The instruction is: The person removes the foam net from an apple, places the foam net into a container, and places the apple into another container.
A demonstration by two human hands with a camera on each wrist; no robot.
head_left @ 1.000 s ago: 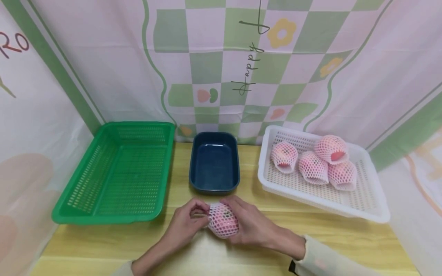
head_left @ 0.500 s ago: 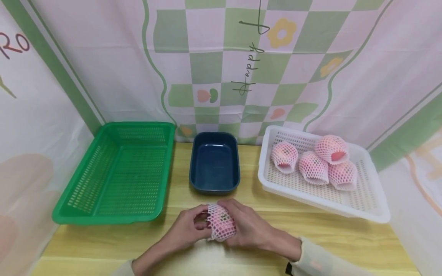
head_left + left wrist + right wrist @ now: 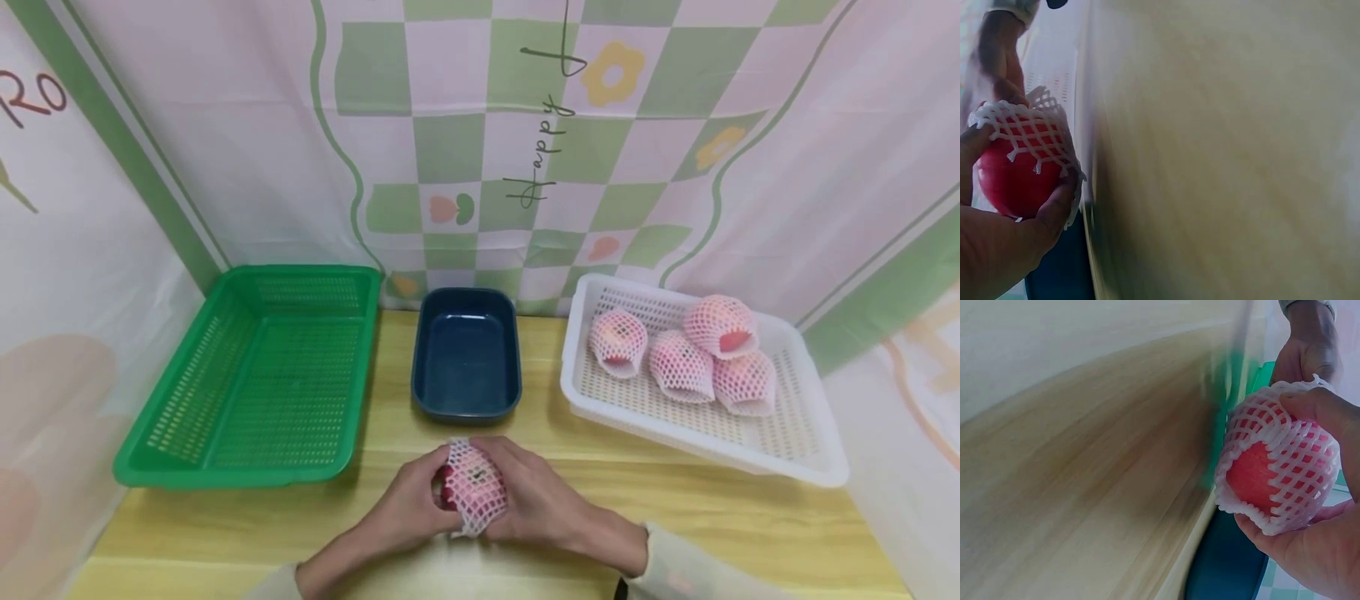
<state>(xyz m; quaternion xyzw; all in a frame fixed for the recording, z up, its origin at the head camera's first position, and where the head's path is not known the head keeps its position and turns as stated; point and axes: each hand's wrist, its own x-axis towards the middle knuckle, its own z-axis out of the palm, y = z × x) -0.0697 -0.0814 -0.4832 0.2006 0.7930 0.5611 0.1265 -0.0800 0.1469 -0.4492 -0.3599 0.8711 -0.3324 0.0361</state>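
Observation:
A red apple (image 3: 1016,181), partly covered by a white foam net sleeve (image 3: 480,492), is held between both hands above the table's front part. My left hand (image 3: 408,504) curls its fingers and thumb round the bare red end of the apple, as the left wrist view shows. From the other side my right hand (image 3: 543,504) grips the sleeved part, thumb and fingers round the net. The sleeve's open edge hangs loose about the apple in the left wrist view. In the right wrist view a bare red patch (image 3: 1250,478) shows through a gap in the net.
A dark blue tray (image 3: 467,408) stands just beyond my hands. To the left is a green perforated basket (image 3: 232,479). A white basket (image 3: 810,467) at the right holds several net-sleeved fruits (image 3: 682,367). A patterned curtain (image 3: 450,150) hangs behind the wooden table (image 3: 225,542).
The left fingers have gone from pinching the net's edge to wrapping round the apple's end. More bare red skin shows at the left, and the apple has shifted slightly left.

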